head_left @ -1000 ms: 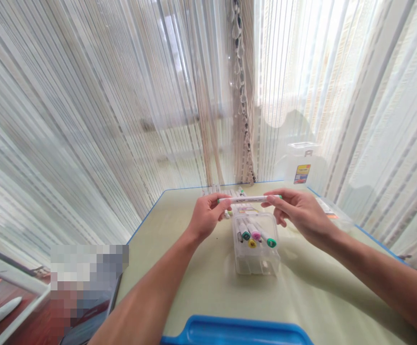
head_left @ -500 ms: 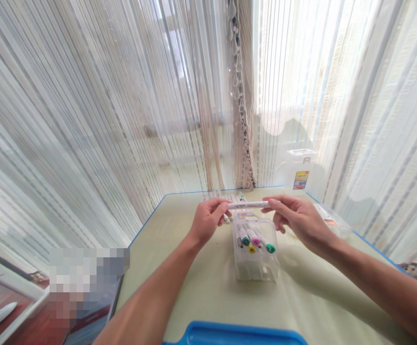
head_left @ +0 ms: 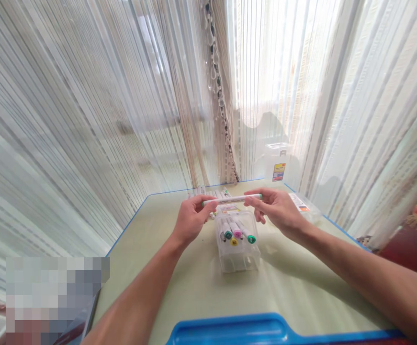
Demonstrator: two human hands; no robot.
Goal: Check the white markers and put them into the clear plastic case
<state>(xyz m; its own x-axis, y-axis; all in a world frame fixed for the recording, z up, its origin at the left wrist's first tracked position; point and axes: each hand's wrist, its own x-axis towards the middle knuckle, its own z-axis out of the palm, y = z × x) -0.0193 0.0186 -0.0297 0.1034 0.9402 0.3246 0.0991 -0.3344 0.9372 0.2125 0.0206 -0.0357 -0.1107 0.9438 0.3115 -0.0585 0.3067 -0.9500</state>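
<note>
I hold a white marker (head_left: 232, 199) with green ends level between both hands, above a clear plastic box (head_left: 237, 247). My left hand (head_left: 191, 221) pinches its left end and my right hand (head_left: 276, 209) pinches its right end. Inside the box stand several markers (head_left: 236, 230) with green, pink and yellow caps. More markers (head_left: 208, 194) lie in a row on the table behind the box, partly hidden by my hands.
The pale green table (head_left: 201, 282) has a blue rim. A blue tray edge (head_left: 230, 330) runs along the near side. A clear lid (head_left: 303, 206) lies at the right and a clear container (head_left: 277, 160) with a yellow label stands at the back. Striped curtains surround the table.
The view has shifted, so hands and box sit further left in the picture. Both hands still hold the marker level; its green ends show again beyond my fingers.
</note>
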